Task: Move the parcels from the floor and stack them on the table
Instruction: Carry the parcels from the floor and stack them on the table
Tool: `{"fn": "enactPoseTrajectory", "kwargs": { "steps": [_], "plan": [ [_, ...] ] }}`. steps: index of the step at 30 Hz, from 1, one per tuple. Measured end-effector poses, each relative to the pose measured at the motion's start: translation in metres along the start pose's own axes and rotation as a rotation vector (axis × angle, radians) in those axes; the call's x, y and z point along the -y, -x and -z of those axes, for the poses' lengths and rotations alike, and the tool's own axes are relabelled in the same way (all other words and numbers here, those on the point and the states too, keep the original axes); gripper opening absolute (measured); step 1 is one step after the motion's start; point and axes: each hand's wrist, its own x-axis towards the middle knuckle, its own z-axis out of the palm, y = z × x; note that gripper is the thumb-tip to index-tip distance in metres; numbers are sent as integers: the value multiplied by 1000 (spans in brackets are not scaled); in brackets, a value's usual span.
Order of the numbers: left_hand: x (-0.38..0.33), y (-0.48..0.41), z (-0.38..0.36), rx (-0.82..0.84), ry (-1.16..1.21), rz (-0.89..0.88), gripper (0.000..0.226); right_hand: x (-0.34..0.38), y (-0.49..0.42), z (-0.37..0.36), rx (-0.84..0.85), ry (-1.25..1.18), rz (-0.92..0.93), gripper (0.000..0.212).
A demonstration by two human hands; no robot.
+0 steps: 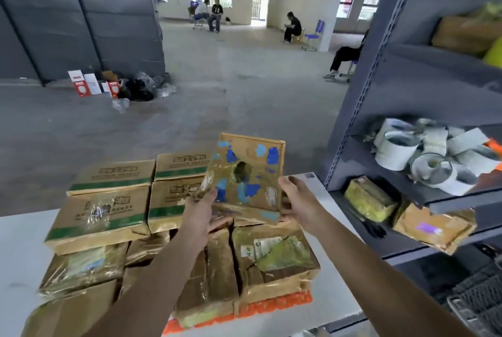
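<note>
1. A flat brown cardboard parcel (245, 173) is at the centre of the frame. It is held in the air and tilted so its broad face looks toward the camera.
2. Its face is glossy with clear tape and spotted with light and dark blue patches and a few white scraps. There is a ragged dark hole near the middle.
3. The parcel hangs just above the stacked parcels (173, 230), with its lower edge close over the top of the pile.
4. The left hand (201, 210) grips the parcel's lower left corner, fingers curled up against the edge.
5. The right hand (297, 201) grips the lower right edge, thumb lying along the side. Its fingers appear to wrap behind the box, though they are hidden there.
6. The stacked parcels fill the lower left and lower centre. At the back are brown boxes with green stripes and printed characters. In front are tape-wrapped boxes with torn labels, with orange tape along the bottom ones.
7. The pile rests on a white surface (19, 249) that runs across the lower frame.
8. At the right edge stands a grey shelving rack (361, 108). It holds rolls of tape (423, 154) and more taped packages (369, 198).
9. In the upper centre, across a bare concrete floor (231, 97), several people (292, 27) sit on chairs.
</note>
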Motion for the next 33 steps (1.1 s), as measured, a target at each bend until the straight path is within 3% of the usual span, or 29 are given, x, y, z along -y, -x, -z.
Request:
{"fn": "enactPoseTrajectory", "kwargs": {
  "steps": [3,5,8,11,16,20,25,33],
  "plan": [
    [9,-5,-36,-15,-65,33,38,1,-19,26,24,122,6,35],
    [15,-7,-52,-6,-288,-24,39,4,-35,43,-11,187,36,26],
    [20,-13,-56,-40,-684,-212,45,8,-60,63,-76,240,23,27],
    [16,-24,-49,-47,-964,-374,35,2,-85,73,-87,292,-15,16],
    [20,-48,-39,24,-1357,-423,50,-7,-103,54,-56,322,-5,18],
    [27,-56,-37,-13,-1530,-503,47,-13,-113,32,-56,442,36,19],
    [29,-59,-33,-23,-1623,-581,45,-21,-121,23,-95,735,26,35],
    [31,-64,-29,-48,-1697,-655,44,-22,-125,27,-129,862,59,33]
  ]
}}
